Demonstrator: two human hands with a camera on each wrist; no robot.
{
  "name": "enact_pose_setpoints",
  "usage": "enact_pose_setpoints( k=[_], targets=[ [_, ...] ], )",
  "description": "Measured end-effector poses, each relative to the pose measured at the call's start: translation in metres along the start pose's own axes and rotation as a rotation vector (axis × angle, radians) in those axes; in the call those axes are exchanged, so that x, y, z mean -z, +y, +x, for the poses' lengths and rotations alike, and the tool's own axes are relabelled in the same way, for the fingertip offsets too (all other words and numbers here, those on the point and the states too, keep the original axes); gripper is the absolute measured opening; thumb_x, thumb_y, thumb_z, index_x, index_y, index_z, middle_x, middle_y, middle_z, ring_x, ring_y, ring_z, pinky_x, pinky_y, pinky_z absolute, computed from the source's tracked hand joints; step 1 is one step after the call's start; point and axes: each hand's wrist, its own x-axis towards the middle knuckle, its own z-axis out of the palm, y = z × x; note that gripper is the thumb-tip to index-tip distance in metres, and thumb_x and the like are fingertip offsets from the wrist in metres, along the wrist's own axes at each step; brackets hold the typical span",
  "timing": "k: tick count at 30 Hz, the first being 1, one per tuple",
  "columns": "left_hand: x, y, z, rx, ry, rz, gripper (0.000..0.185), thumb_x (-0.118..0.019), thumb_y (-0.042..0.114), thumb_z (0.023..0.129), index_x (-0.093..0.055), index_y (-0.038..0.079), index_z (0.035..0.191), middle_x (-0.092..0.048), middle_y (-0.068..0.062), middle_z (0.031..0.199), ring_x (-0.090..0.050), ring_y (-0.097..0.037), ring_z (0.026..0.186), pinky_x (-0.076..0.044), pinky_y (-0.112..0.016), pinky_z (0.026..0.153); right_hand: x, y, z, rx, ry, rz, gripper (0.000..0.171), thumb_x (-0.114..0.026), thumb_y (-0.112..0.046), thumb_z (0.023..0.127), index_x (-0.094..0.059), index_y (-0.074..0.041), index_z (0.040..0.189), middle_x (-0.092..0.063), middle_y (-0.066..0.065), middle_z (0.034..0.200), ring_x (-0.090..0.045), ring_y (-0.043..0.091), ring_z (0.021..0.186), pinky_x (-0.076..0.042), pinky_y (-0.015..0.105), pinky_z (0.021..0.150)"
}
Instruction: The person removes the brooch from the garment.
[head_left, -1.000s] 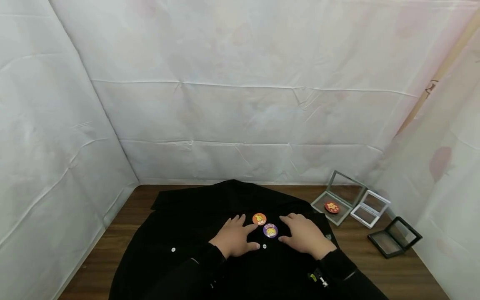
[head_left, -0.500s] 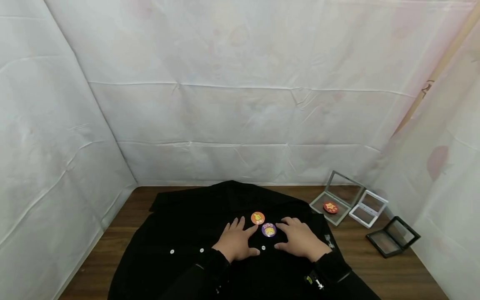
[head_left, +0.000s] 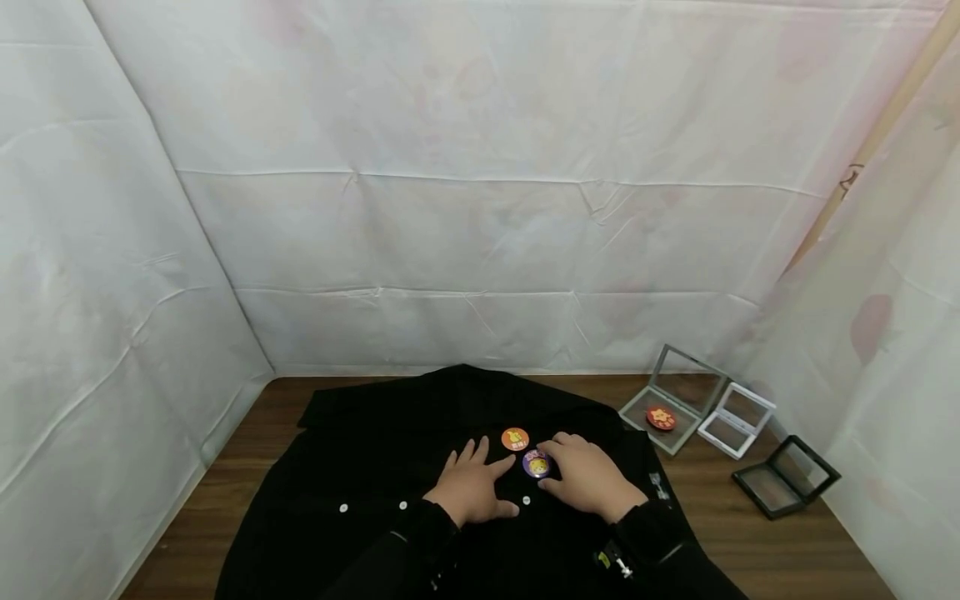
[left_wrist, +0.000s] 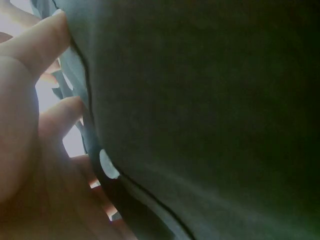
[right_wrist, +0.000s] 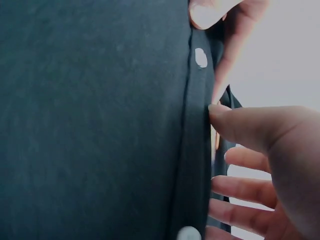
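A black jacket [head_left: 390,467] lies spread on a wooden table [head_left: 787,550]. Pinned on it are an orange round badge [head_left: 515,438] and, just below, a purple round badge [head_left: 535,464]. My left hand [head_left: 501,485] rests flat on the cloth left of the badges, its index finger pointing at the purple one. My right hand [head_left: 557,468] lies on the jacket with straight fingers touching the purple badge's right edge. In the right wrist view my spread fingers [right_wrist: 250,125] press the dark cloth beside a white snap button [right_wrist: 200,57]. The left wrist view shows dark cloth and another snap [left_wrist: 107,164].
At the back right stand three open display cases: a grey one [head_left: 678,392] with a red badge [head_left: 661,417] in it, a white one [head_left: 737,419], and a black one [head_left: 786,477]. White sheets wall in the table on the left, back and right.
My right hand has slid left across the jacket and now touches and partly covers the purple badge. My left hand has stayed almost where it was.
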Motion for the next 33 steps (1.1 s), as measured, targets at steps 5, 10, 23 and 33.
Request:
enact_pose_setpoints(
  k=[5,10,23,33],
  targets=[
    [0.0,0.0,0.001,0.003,-0.008,-0.007,0.08,-0.076,0.065,0.083,-0.05,0.038,0.154,-0.03,-0.015,0.166,-0.023,-0.041,0.152,-0.023,-0.062,0.12,-0.007,-0.001,0.001,0.021,0.046,-0.021,0.04,-0.085,-0.029,0.087,-0.074,-0.013,0.122,-0.063,-0.001,0.108,-0.059,0.018,0.095,-0.053,0.041,0.081],
    [0.001,0.0,0.001,0.0,-0.013,-0.016,0.081,-0.076,0.065,0.083,-0.049,0.037,0.154,-0.029,-0.015,0.166,-0.023,-0.042,0.153,-0.023,-0.062,0.12,-0.009,-0.002,0.004,0.033,0.058,-0.084,0.029,-0.081,-0.02,0.089,-0.076,-0.015,0.116,-0.062,-0.002,0.104,-0.057,0.017,0.091,-0.053,0.04,0.078],
    [0.0,-0.001,0.001,0.002,-0.017,-0.02,0.082,-0.075,0.065,0.084,-0.047,0.037,0.155,-0.028,-0.014,0.167,-0.021,-0.04,0.153,-0.021,-0.062,0.12,0.003,0.0,0.013,0.097,0.039,-0.052,0.012,-0.074,-0.016,0.096,-0.075,-0.015,0.107,-0.059,-0.006,0.09,-0.056,0.01,0.075,-0.051,0.035,0.07],
    [0.0,0.0,0.001,-0.006,0.01,-0.019,0.082,-0.078,0.063,0.082,-0.051,0.033,0.153,-0.031,-0.016,0.165,-0.025,-0.041,0.152,-0.024,-0.063,0.119,0.007,0.01,0.023,-0.025,0.003,0.191,0.006,-0.072,-0.02,0.099,-0.074,-0.018,0.104,-0.066,-0.006,0.097,-0.061,0.011,0.083,-0.052,0.039,0.08]
  ],
)
